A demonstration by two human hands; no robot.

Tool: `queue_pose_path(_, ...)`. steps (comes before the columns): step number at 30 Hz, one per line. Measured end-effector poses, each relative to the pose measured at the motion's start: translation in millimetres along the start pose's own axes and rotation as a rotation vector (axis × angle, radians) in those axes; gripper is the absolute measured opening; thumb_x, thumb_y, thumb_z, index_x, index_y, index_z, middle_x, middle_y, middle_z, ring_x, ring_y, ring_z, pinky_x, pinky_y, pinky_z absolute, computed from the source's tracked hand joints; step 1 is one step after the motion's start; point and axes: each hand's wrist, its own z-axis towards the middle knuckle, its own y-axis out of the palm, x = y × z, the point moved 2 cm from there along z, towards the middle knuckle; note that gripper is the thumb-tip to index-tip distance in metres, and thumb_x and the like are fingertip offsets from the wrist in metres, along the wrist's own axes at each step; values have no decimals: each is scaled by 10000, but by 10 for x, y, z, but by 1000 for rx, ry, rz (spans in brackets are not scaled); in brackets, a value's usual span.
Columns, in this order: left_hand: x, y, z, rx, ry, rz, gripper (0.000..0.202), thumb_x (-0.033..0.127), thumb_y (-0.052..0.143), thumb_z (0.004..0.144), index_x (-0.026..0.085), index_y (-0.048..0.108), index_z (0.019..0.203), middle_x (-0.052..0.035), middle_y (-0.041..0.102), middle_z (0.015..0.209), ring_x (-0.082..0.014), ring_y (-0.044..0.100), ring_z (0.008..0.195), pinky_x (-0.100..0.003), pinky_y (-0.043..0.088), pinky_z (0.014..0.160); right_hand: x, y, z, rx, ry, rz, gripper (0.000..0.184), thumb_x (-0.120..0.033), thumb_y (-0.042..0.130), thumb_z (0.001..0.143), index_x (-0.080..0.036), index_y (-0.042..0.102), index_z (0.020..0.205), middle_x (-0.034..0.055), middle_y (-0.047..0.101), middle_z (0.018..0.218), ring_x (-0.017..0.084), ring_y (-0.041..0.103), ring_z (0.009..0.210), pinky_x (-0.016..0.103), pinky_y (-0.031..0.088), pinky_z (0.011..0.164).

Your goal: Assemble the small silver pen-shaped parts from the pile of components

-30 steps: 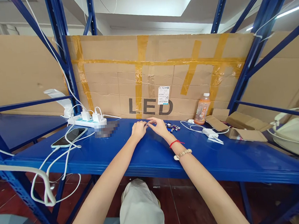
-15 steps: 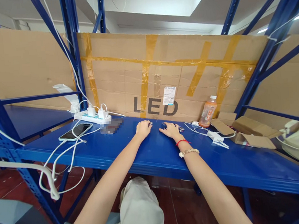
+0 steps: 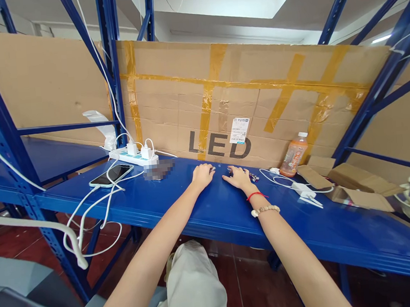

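Both my hands rest on the blue metal shelf [image 3: 202, 205] in front of a cardboard sheet marked "LED" [image 3: 218, 100]. My left hand [image 3: 202, 174] lies with its fingers curled under, and I cannot make out anything in it. My right hand [image 3: 238, 177] lies flat, fingers stretched toward a small heap of little coloured parts [image 3: 251, 175] and touching its near edge. A red string and a bead bracelet sit on my right wrist.
A power strip [image 3: 134, 156] with chargers and a phone [image 3: 111, 175] lie at the left, with white cables hanging over the edge. An orange drink bottle [image 3: 293, 154], a white charger [image 3: 302, 188] and opened cardboard boxes [image 3: 349, 187] stand at the right. Blue rack posts flank the shelf.
My hands were together, fingertips meeting above the shelf; they have parted and settled on the surface. The right hand went to the small parts. The camera has shifted a little to the left.
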Motion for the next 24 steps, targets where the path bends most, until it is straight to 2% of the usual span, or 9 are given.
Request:
queue_pose_path(4,-9,1,3,2,-1,-3,238,284,418,848,179,599,960,-62,626,984,-193,561,914,-297,423,794,-124,-13,-13,13,-123,160,341,-253,569,715,-239,544,1055,-9,667,872,176,569,908,383,276,900)
queue_pose_path(6,-16,3,4,0,-3,-4,228,281,423,844,184,602,949,-60,626,979,-189,561,911,-291,424,790,-178,-12,-20,4,-165,224,289,-234,582,707,-244,578,996,-28,672,825,150,593,828,342,318,855)
queue_pose_path(9,-23,7,7,-6,-5,-6,213,275,436,838,196,605,942,-52,625,974,-181,562,907,-280,425,785,-215,-11,-32,-4,-175,202,221,-264,583,721,-232,623,936,-6,671,820,153,594,799,323,343,803)
queue_pose_path(12,-22,8,8,-13,0,-9,210,278,446,836,203,608,946,-47,622,973,-180,558,912,-281,421,793,-205,-27,-39,8,-164,82,158,-300,544,761,-237,667,837,21,665,878,176,580,817,361,321,802)
queue_pose_path(16,-12,6,9,-19,12,-11,212,288,452,834,209,614,946,-43,620,961,-179,559,900,-279,420,791,-186,-66,-40,8,-137,37,133,-303,566,742,-246,679,702,10,681,804,187,573,799,387,293,804)
queue_pose_path(20,-6,5,9,-28,27,-10,214,291,457,831,216,618,951,-40,617,943,-179,557,894,-271,424,776,-203,-86,-55,-1,-99,127,122,-323,585,716,-241,675,714,-3,686,800,172,583,772,370,302,802)
queue_pose_path(24,-13,11,15,-36,36,-6,207,293,466,827,216,622,939,-42,616,924,-182,555,897,-273,422,779,-236,-80,-71,-47,-150,156,125,-307,573,724,-241,678,732,-8,683,770,164,591,762,353,319,809)
